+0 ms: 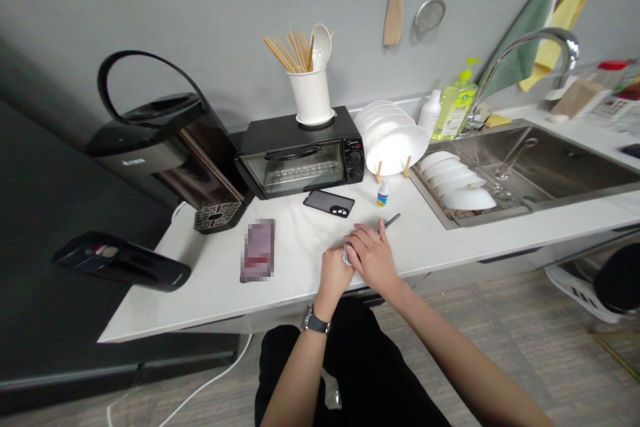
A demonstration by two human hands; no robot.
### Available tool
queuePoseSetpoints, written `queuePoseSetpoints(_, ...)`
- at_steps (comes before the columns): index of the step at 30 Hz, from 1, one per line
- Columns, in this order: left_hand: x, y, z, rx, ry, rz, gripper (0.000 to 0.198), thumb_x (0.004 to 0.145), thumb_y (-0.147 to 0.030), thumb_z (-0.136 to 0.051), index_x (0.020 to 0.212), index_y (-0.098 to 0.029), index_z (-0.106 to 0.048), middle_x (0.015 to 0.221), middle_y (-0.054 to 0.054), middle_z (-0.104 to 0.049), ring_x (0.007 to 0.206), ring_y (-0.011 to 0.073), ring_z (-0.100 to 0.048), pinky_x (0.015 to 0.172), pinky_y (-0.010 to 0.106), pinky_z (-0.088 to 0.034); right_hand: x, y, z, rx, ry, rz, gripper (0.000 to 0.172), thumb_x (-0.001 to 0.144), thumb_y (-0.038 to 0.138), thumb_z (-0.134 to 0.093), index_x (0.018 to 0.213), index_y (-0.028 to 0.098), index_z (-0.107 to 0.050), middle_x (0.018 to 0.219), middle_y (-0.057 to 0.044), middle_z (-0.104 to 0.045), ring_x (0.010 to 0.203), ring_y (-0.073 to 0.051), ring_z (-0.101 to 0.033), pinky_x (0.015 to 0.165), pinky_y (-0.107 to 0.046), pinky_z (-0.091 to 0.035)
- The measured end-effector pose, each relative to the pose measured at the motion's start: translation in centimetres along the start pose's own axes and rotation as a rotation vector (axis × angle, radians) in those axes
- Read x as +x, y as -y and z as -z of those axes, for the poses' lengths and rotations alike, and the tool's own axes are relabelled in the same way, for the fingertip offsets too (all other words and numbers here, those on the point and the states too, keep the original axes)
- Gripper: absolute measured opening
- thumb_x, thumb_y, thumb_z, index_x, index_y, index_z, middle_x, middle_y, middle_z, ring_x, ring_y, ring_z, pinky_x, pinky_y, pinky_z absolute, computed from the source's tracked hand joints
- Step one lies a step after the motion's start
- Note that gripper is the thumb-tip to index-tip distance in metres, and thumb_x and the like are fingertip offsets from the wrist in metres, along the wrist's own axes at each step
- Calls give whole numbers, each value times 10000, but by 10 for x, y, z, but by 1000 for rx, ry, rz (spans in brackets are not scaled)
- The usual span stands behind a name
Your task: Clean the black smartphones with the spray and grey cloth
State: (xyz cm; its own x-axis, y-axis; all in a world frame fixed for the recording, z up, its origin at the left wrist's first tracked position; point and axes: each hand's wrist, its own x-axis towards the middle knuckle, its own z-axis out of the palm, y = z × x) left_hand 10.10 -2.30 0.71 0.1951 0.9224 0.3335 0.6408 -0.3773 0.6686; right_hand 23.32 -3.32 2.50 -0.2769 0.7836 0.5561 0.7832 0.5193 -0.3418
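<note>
My left hand (337, 271), a watch on its wrist, is curled into a fist near the counter's front edge. My right hand (371, 255) lies over its knuckles with bent fingers pressed together. A small pale piece (346, 254) shows between the two hands; its kind is hidden. Behind my right thumb a thin dark stick (393, 221) sticks out; I cannot tell whether it is held or lies there. Just beyond stands a small white bottle with a blue and yellow label (383, 195). A dark phone case (329, 203) lies behind the hands.
A phone (259, 250) lies on the left of the counter (295, 280). Behind are a water dispenser (165, 153), a toaster oven (300, 160) and racked plates (397, 149). A dark flask (123, 260) is at far left, the sink (560, 177) at right.
</note>
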Motion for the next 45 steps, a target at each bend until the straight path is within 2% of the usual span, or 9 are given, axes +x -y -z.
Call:
queuePoseSetpoints(3,1,-4,1,-29,21,-10,172,898,-146,-653,765,-178,-758,746,56,-766,665,177,-694,648,248,-499,4,-30,8,-42,-31,-44,295,1065,251,-413,1090,227,-705,1080,-59,-736,1226,-266,-587,1270,-610,-136)
queuePoseSetpoints(8,1,-9,3,-191,50,-26,198,964,-302,-676,1105,-248,-805,987,44,-813,828,193,-748,775,269,-570,14,-87,19,-97,-95,-219,418,1069,249,-310,929,214,-702,985,-84,-722,1003,-264,-626,1201,-584,-307)
queuePoseSetpoints(12,2,-10,4,-186,43,-21,186,958,-276,-686,1090,-243,-813,964,37,-813,821,189,-746,797,273,-574,19,-101,20,-74,-93,-249,436,1069,240,-290,922,197,-699,966,-96,-731,959,-250,-645,1127,-500,-424)
queuePoseSetpoints(18,3,-6,1,-89,28,-32,145,948,-251,-672,941,-205,-810,810,36,-779,707,170,-700,682,249,-519,15,-50,8,-85,-139,-209,376,1055,205,-362,896,215,-703,996,-72,-743,1268,-297,-577,1250,-690,-110)
queuePoseSetpoints(23,2,4,-3,20,-1,-14,242,898,-97,-557,723,-152,-714,723,89,-748,630,195,-679,599,272,-463,7,13,-8,34,-64,-95,304,1034,166,-426,980,230,-719,1000,-40,-761,1289,-256,-590,1278,-659,-17)
queuePoseSetpoints(27,1,8,-3,32,8,-21,219,878,-87,-547,753,-153,-714,745,106,-756,661,209,-703,604,272,-471,3,23,-10,64,-48,-48,296,1037,169,-433,1093,238,-715,1065,-36,-763,1297,-248,-587,1283,-649,2)
queuePoseSetpoints(33,1,0,-1,9,13,-1,192,877,-105,-627,731,-168,-734,728,70,-757,655,193,-696,624,263,-492,6,-23,2,3,-47,0,316,1038,205,-423,1061,248,-735,1017,-36,-754,1195,-259,-608,1273,-586,-160)
queuePoseSetpoints(39,1,-10,4,-200,60,-38,199,957,-271,-684,1119,-258,-798,1037,32,-812,867,182,-753,781,255,-559,15,-99,18,-12,-116,-205,427,1052,235,-329,950,209,-742,999,-89,-752,1023,-273,-633,1140,-527,-374)
queuePoseSetpoints(45,2,-3,0,-175,28,9,168,938,-328,-698,970,-224,-825,836,17,-784,674,152,-667,647,231,-500,15,-108,16,35,-180,-231,454,1066,265,-305,826,221,-688,817,-82,-711,851,-248,-622,844,-380,-491)
